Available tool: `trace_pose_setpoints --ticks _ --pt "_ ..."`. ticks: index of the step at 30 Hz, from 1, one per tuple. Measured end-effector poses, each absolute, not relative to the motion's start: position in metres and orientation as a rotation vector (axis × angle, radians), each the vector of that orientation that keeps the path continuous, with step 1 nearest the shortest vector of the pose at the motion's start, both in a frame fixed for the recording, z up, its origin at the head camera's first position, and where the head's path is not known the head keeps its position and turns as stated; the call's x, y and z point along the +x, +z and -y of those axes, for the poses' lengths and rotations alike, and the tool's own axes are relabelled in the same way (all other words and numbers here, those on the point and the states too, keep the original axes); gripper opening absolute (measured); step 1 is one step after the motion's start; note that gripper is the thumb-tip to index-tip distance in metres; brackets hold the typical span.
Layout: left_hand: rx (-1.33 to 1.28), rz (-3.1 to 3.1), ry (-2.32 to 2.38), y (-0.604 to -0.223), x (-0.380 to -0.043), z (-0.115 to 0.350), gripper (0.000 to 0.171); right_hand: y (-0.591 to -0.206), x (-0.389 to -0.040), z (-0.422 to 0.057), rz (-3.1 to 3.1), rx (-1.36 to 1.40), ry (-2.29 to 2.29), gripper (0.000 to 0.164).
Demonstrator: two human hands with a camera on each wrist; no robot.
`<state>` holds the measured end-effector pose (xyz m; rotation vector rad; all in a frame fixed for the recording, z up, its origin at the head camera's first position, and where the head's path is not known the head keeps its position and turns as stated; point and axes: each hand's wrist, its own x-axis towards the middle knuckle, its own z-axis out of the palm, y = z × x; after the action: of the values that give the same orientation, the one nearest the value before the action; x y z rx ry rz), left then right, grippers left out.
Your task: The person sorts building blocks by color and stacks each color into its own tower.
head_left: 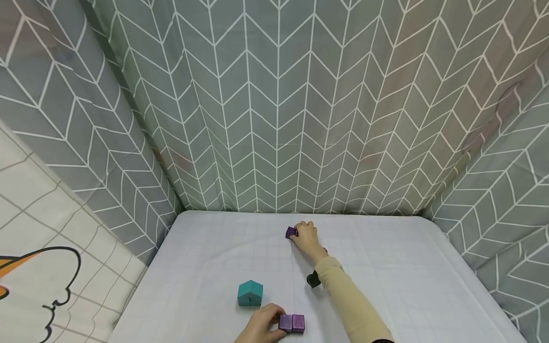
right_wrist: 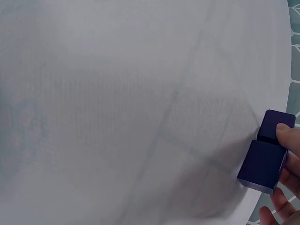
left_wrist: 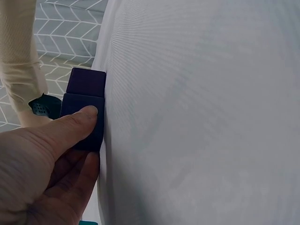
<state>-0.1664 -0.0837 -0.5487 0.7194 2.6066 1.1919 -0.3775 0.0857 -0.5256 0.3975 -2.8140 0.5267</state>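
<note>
Near the front of the table, my left hand pinches a purple block between thumb and fingers. A second purple block stands against its right side; in the left wrist view this second block lies flush beyond the held one. My right hand reaches to the far edge and grips another purple block. The right wrist view shows a pair of blocks there: the thumb presses on one block, and the other block adjoins it.
A teal house-shaped piece stands on the white-covered table, just behind and left of my left hand. A black device is strapped at my right wrist. Grey patterned curtains hang along the table's back and sides.
</note>
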Motion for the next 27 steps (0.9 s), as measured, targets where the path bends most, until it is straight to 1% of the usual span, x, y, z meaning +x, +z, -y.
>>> trace_pose_setpoints --ticks 9,19,23,27 --pt "0.698 -2.583 1.197 -0.548 -0.168 0.083 0.029 -0.522 -0.376 -0.088 2.769 0.472 0.514 0.024" --pt "0.785 -2.638 1.219 -0.554 -0.167 0.084 0.029 -0.485 -0.372 -0.097 2.658 0.593 0.610 0.028" --pt "0.760 -2.641 1.233 -0.554 -0.166 0.083 0.028 -0.473 -0.363 -0.101 2.577 0.663 0.636 0.029" --pt "0.737 -2.627 1.243 -0.551 -0.165 0.082 0.027 -0.467 -0.342 -0.103 2.483 0.771 0.665 0.027"
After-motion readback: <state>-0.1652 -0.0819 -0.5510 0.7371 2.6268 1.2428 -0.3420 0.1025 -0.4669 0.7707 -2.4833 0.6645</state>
